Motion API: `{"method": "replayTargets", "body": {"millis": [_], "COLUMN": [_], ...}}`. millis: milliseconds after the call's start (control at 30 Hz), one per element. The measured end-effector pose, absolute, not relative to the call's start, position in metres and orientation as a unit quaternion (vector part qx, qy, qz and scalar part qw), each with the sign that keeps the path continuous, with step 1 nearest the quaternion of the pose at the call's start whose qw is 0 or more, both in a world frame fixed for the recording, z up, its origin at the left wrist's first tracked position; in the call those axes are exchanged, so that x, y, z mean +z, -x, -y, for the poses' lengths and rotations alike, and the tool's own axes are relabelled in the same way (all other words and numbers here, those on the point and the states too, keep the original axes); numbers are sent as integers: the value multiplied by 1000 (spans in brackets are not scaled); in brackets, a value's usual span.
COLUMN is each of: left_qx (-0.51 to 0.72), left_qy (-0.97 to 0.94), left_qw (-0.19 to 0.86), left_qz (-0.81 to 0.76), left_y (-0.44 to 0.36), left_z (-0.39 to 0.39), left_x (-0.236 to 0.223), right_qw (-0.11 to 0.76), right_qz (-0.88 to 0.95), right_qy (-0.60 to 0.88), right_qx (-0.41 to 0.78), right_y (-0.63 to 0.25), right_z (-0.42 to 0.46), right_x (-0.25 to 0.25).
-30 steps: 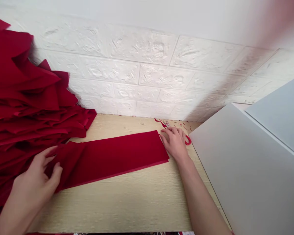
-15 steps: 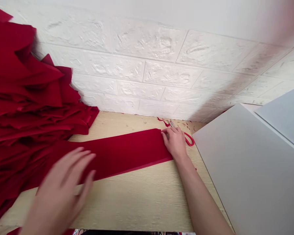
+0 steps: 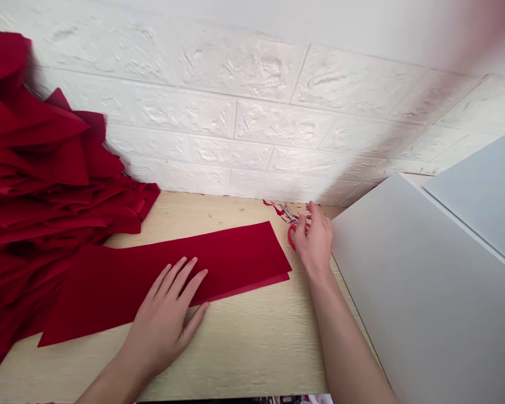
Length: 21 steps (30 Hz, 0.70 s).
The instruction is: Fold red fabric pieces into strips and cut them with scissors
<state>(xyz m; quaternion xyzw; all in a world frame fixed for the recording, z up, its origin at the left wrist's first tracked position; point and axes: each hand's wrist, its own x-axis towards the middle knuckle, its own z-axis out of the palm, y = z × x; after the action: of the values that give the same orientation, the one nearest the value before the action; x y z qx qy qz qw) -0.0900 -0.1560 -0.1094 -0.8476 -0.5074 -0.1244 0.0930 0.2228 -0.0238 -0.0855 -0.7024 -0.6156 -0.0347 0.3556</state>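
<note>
A long red fabric strip (image 3: 231,252) lies flat on the wooden table, with a second layer's edge showing along its near side. My left hand (image 3: 166,314) rests on the strip, fingers spread, thumb over the near edge. Beyond the strip's right end, my right hand (image 3: 315,241) is over a pair of scissors (image 3: 292,237) with red handles. Its fingers are apart and partly bent around the handles, which they partly hide. The scissors' blades point up and left towards the wall.
A large heap of red fabric (image 3: 46,179) fills the left side, overlapping the strip's far left part. Small red scraps (image 3: 273,206) lie along the white brick-patterned wall (image 3: 219,112). A grey-white panel (image 3: 425,280) stands at the table's right edge.
My right hand has left the strip's right end and moved onto the scissors' handles. My left hand has moved right and come down flat on the strip. The view has shifted slightly.
</note>
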Motion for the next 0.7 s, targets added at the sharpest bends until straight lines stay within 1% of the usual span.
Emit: {"method": "replayTargets", "body": {"millis": [100, 200, 267, 333, 400, 467, 600, 700], "left_qx": [-143, -144, -141, -139, -131, -105, -1, 54], "left_qy": [830, 823, 823, 825, 825, 818, 782, 748], "left_qw": [123, 140, 141, 123, 72, -2, -143, -211], "left_qz": [525, 532, 532, 533, 545, 565, 606, 626], "left_y": [84, 82, 80, 74, 61, 42, 6, -3], "left_z": [160, 163, 161, 152, 132, 104, 44, 16], "left_x": [-107, -106, -103, -95, -82, -68, -44, -39], "right_qw": [291, 186, 128, 99, 92, 91, 96, 139], "right_qz": [671, 704, 710, 710, 710, 713, 721, 725], "right_qy": [682, 684, 688, 692, 692, 689, 681, 670], "right_qx": [12, 54, 71, 84, 90, 89, 85, 77], "right_y": [-211, -197, -191, -187, -187, -187, -189, -191], "right_z": [34, 43, 47, 49, 50, 50, 49, 49], "right_x": [-79, -74, -72, -70, -69, -68, -70, -73]}}
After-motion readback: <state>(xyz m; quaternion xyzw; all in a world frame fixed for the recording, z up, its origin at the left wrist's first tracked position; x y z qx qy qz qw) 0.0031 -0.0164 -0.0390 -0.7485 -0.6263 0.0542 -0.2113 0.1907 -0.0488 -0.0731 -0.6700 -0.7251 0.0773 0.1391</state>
